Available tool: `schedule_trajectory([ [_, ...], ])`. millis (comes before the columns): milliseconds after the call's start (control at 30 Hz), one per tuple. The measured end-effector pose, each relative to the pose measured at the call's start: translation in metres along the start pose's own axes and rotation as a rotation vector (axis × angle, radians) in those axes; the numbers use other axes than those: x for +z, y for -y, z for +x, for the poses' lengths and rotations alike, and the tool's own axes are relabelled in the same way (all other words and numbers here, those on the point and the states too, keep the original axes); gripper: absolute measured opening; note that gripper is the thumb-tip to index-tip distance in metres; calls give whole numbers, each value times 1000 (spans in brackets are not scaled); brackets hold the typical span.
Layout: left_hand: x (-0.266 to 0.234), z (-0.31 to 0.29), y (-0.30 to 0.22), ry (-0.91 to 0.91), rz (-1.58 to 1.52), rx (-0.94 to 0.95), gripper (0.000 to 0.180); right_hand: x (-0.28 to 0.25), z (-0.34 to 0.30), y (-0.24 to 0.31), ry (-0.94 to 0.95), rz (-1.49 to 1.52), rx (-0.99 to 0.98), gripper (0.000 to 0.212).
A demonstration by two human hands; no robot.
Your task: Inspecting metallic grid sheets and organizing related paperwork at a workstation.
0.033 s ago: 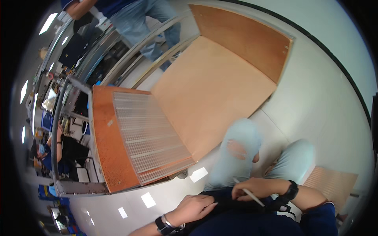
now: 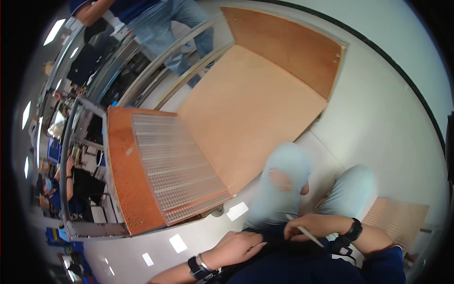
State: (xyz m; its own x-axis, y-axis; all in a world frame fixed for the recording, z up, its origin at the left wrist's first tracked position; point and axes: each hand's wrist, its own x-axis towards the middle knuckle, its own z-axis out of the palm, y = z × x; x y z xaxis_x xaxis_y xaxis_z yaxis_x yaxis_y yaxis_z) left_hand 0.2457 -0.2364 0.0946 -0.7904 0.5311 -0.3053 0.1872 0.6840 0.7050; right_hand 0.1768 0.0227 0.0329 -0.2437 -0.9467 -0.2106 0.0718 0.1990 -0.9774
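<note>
My right hand (image 2: 307, 228), over my lap, is closed around a thin pale stick (image 2: 310, 235) whose ends stick out on both sides; its exact kind does not show. To its left my left hand (image 2: 240, 247) rests with fingers curled and pressed together against dark cloth (image 2: 274, 245). Whether anything is inside those fingers is hidden. Both wrists wear dark bands. In front of my knees stands a low wooden-panelled cart (image 2: 250, 113). A clear ribbed plastic sheet (image 2: 175, 165) lies along its left part, over an orange-brown board (image 2: 124, 175), out of reach of both hands.
Metal rails (image 2: 184, 75) run along the cart's far side, where a person in jeans (image 2: 156, 28) stands. Another person (image 2: 61, 187) sits at far left near shelving. Right of my knees a tan patterned sheet (image 2: 397, 217) lies on the pale tiled floor (image 2: 373, 109).
The whole view has shifted slightly, so the cart appears a little further left. Both hands appear slightly further right, the stick still in my right hand.
</note>
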Motion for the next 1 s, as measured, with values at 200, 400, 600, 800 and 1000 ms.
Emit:
schedule_trajectory([
  [200, 25, 118, -41, 386, 88, 563, 29, 64, -125, -15, -532, 239, 218, 18],
  [400, -7, 157, -41, 565, -126, 492, 27, 99, -132, -21, -792, 390, 296, 17],
  [600, -82, 63, 41, 627, -203, -80, 21, 57, -121, -1, -802, -8, 263, 22],
  [800, -38, -21, 38, 577, -219, -254, 31, 1, -24, 55, -382, -333, -18, 27],
  [1000, -29, -39, 11, 283, -77, -132, 24, -5, 28, 43, -94, -444, -12, 25],
])
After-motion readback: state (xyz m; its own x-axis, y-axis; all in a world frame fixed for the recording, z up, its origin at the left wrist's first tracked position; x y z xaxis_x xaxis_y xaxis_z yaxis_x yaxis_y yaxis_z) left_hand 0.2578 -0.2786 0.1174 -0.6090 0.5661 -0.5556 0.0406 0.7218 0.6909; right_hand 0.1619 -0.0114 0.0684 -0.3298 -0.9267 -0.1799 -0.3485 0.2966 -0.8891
